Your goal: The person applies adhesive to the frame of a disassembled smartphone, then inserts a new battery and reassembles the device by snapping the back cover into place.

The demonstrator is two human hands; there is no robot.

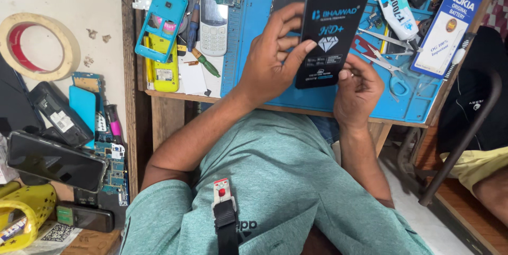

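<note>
I hold a flat black packet (329, 35) with both hands just above the blue work mat (264, 38), in the upper middle of the frame. My left hand (272, 56) grips the packet's left edge, thumb and fingers closed around it, with the fingertips (304, 51) lying on its printed face. My right hand (357, 88) pinches the lower right corner from below, the thumb pressed to the edge. The packet stands tilted, its top edge toward the upper part of the frame, and it hides part of the mat behind it. Left of my left hand, on the bench (174, 99), lie a grey keypad phone (214, 21), a turquoise phone shell (161, 22) and a yellow phone body (165, 72) partly under the shell, with a green-handled screwdriver (205, 63) just beside them. Right of the packet, on the mat, are a white glue tube (396, 9), a pair of scissors (386, 64) and a blue and white carded box (448, 27) at the upper right. At the far left of the frame a roll of tape (37, 46) lies on a pale surface, and below it a dark smartphone (55, 161) rests among bare circuit boards (111, 173). My green shirt (286, 191) fills the lower middle.
</note>
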